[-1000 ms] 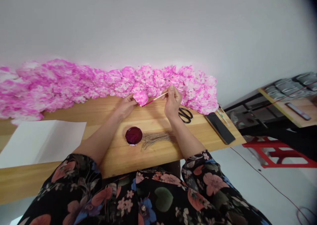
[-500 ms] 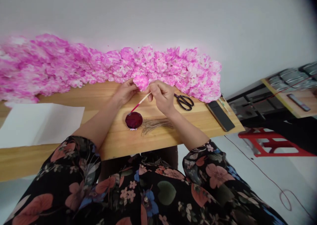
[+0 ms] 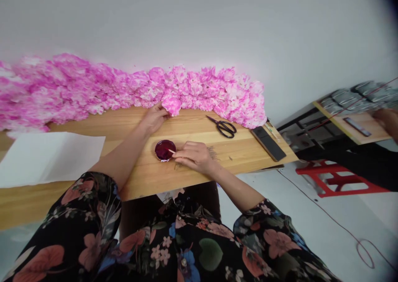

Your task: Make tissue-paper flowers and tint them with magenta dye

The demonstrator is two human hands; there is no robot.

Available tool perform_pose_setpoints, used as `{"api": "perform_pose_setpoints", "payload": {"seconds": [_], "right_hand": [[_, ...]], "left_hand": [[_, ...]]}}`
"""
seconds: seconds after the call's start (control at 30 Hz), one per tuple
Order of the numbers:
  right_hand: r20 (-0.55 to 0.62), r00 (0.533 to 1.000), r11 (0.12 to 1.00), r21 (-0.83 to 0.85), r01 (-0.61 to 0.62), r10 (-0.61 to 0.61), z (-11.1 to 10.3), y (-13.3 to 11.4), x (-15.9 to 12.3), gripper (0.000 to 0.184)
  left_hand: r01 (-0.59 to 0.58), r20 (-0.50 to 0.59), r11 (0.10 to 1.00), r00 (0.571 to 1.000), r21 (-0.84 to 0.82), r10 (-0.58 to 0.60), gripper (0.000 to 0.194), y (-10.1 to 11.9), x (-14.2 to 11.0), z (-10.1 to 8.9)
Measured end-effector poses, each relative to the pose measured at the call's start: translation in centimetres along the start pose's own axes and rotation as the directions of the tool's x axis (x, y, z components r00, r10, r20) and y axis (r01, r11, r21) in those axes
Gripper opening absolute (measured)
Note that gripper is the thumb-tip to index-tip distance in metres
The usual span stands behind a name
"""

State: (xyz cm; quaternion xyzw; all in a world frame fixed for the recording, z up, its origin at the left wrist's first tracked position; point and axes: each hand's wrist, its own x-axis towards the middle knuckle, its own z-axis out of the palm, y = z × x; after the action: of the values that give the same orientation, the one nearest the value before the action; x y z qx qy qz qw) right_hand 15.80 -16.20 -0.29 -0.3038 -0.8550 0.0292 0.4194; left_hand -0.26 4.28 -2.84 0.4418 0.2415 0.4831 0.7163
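My left hand point(image 3: 156, 118) pinches a pink-and-white flower point(image 3: 172, 106) in front of the long flower heap. My right hand point(image 3: 196, 157) is closed on a thin stick point(image 3: 171, 151), its far end dipped in a small round dish point(image 3: 165, 150) of dark red liquid. Most of the stick is hidden by the fingers and the liquid. Under and behind my right hand lies a bundle of thin brown strands point(image 3: 212, 153), mostly covered. Black-handled scissors point(image 3: 225, 128) lie on the table, to the right of the flower.
A heap of pink flowers point(image 3: 102, 85) runs along the wall. White paper point(image 3: 52, 157) lies at left on the wooden table point(image 3: 139, 182). A dark phone point(image 3: 268, 143) sits near the right edge. Beyond are a red stool point(image 3: 338, 178) and another person's hand point(image 3: 387, 122) by a second table.
My right hand has moved down from beside the flower to the dish, and the stick's end has gone into the liquid. Another person's hand has appeared at far right.
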Motion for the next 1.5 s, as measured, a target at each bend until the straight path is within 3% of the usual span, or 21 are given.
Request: {"api": "perform_pose_setpoints", "payload": {"seconds": [0.13,0.3,0.53,0.67,0.73,0.83,0.87,0.93,1.03,1.13,1.27,1.4,1.5], "right_hand": [[-0.013,0.998,0.998,-0.033,0.056,-0.056,0.1,-0.3,-0.1,0.029],[-0.098,0.987,0.989,0.062,0.137,-0.13,0.1,0.1,0.2,0.014],[-0.06,0.979,0.975,0.097,0.199,-0.194,-0.4,0.6,1.0,0.01],[-0.017,0.976,0.96,0.172,0.219,-0.219,-0.8,0.5,1.0,0.029],[-0.002,0.988,0.959,0.238,0.153,-0.157,-1.3,0.7,0.9,0.042],[-0.034,0.994,0.959,0.268,-0.094,0.107,-2.4,1.9,1.0,0.039],[-0.064,0.972,0.949,0.241,-0.204,0.225,-2.7,2.6,1.3,0.038],[-0.119,0.887,0.888,0.184,-0.421,0.445,-3.0,4.4,2.2,0.038],[-0.122,0.775,0.783,0.155,-0.603,0.62,-2.5,7.4,4.2,0.03],[-0.061,0.747,0.747,0.141,-0.65,0.661,-1.2,9.7,6.2,0.017],[-0.034,0.723,0.717,0.17,-0.676,0.69,0.3,10.7,6.7,0.011],[-0.073,0.676,0.668,0.261,-0.696,0.733,0.9,10.5,5.7,0.025],[-0.072,0.684,0.67,0.298,-0.68,0.726,1.0,10.5,5.3,0.026]], "left_hand": [[0.001,-0.002,1.0,1.0,-0.005,-0.001,0.032,0.4,-0.2,0.3],[0.02,-0.021,1.0,1.0,-0.011,-0.02,0.029,0.6,-0.3,0.4],[0.033,-0.021,0.999,0.999,-0.038,-0.034,0.032,0.5,-0.4,0.3],[0.043,-0.001,0.998,0.999,-0.045,-0.043,0.031,0.4,-0.4,0.3],[0.051,0.004,0.998,0.999,-0.041,-0.051,0.031,0.5,-0.4,0.3],[0.055,-0.003,0.997,0.998,-0.052,-0.055,0.029,0.5,-0.4,0.4],[0.054,-0.002,0.997,0.999,-0.059,-0.054,0.028,0.5,-0.5,0.4],[0.046,0.007,0.997,0.999,-0.069,-0.046,0.028,0.5,-0.5,0.3],[0.036,0.027,0.998,0.999,-0.059,-0.034,0.029,0.5,-0.6,0.1],[0.03,0.035,0.999,0.999,-0.045,-0.029,0.032,0.5,-0.6,0.1],[0.042,0.015,0.999,0.999,0.001,-0.042,0.038,0.2,-0.6,0.3],[0.032,0.019,0.995,0.999,0.092,-0.034,0.044,-0.3,-0.5,0.4],[0.016,0.019,0.989,1.0,0.148,-0.019,0.046,-0.5,-0.6,0.4]]}}
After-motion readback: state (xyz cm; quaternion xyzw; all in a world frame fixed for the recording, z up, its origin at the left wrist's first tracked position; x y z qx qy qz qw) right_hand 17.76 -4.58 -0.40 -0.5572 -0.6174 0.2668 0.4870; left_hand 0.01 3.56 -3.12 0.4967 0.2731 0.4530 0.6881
